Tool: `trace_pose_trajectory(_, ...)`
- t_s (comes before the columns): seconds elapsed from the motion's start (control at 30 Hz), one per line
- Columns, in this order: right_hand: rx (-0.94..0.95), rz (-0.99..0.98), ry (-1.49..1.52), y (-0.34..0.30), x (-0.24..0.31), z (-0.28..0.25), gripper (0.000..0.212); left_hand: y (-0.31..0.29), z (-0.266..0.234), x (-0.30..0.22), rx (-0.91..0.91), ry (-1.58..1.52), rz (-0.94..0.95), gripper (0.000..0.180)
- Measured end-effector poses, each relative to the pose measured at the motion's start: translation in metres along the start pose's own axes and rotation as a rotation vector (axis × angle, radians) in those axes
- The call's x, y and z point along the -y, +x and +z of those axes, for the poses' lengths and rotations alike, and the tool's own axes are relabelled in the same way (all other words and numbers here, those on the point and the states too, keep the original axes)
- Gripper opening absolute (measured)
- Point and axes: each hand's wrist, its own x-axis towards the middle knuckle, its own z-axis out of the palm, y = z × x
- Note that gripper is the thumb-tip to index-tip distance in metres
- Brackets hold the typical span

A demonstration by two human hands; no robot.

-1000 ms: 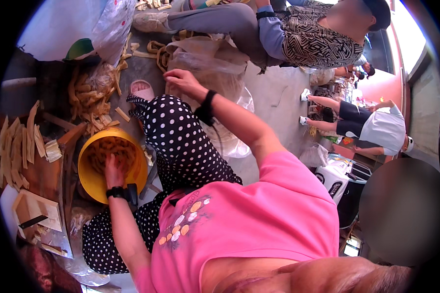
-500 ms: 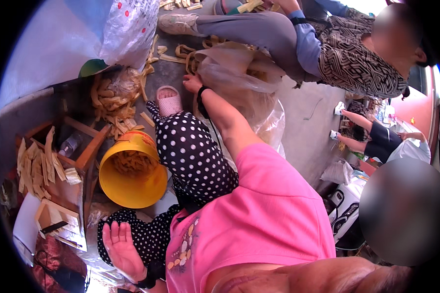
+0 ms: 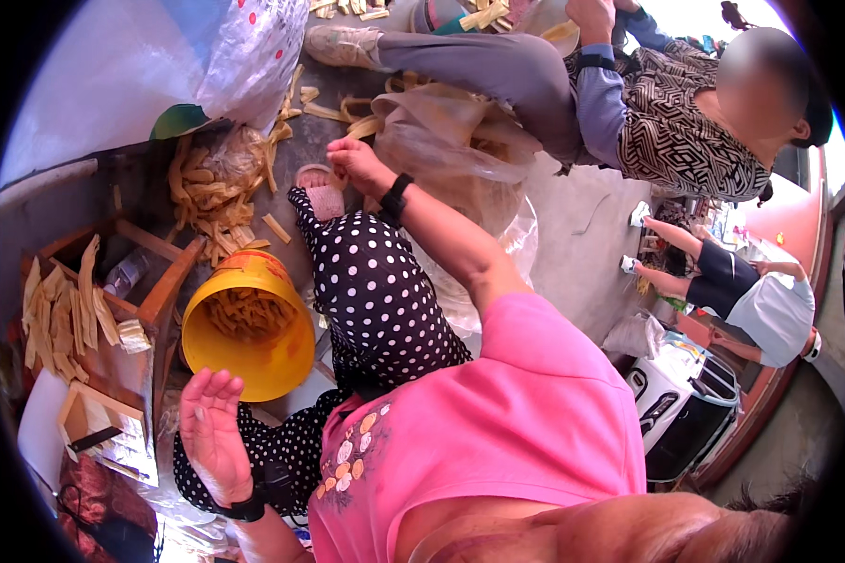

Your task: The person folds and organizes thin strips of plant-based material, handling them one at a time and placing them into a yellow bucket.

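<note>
My right hand (image 3: 359,167) is closed, fingertips pinched together, above the pink sandal (image 3: 325,201) on my foot. Whatever it may hold is too small to make out. Just beyond lie flat pale yellow strips (image 3: 364,126) and a large clear plastic bag (image 3: 451,122). My left hand (image 3: 214,432) is raised over my dotted trouser leg, palm showing, fingers stretched out and holding nothing. It is nearest a yellow bucket (image 3: 296,361), tipped toward me, with many short yellow strips (image 3: 248,313) inside.
A heap of strips (image 3: 218,188) lies beyond the bucket. More strips (image 3: 66,314) rest on a wooden frame (image 3: 164,281) at the left. A co-worker's leg (image 3: 479,66) stretches across the far side, their hands (image 3: 591,17) at the top. Another person stands at the right.
My right hand has drawn back slightly from the bag and strips, its fingers now pinched. My left hand has risen toward the bucket, still open. The co-worker's hands have shifted.
</note>
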Motion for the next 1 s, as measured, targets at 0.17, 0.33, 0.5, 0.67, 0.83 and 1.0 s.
trace_pose_trajectory(0.17, 0.468, 0.001, 0.182, -0.1, 0.121, 0.075, 0.009, -0.002, 0.011, -0.023, 0.108, 0.089, 0.062, 0.044)
trace_pose_trajectory(0.33, 0.732, -0.055, 0.206, -0.205, 0.163, 0.119, 0.01, 0.008, 0.052, -0.031, 0.244, 0.186, 0.177, 0.06)
trace_pose_trajectory(0.5, 1.141, 0.045, 0.067, -0.316, 0.144, 0.184, 0.016, 0.007, 0.091, -0.006, 0.355, 0.853, 0.675, 0.069)
trace_pose_trajectory(0.67, 1.325, -0.277, -0.124, -0.371, 0.1, 0.22, 0.014, -0.035, 0.102, 0.003, 0.513, 0.386, 0.247, 0.024)
trace_pose_trajectory(0.83, 0.571, -1.263, -0.468, -0.377, 0.108, 0.191, 0.033, -0.079, 0.081, -0.034, 0.296, 0.162, 0.452, 0.024)
trace_pose_trajectory(1.0, 0.254, -1.111, -0.922, -0.275, 0.097, 0.124, 0.059, -0.112, 0.077, -0.059, 0.386, 0.098, 0.527, 0.025)
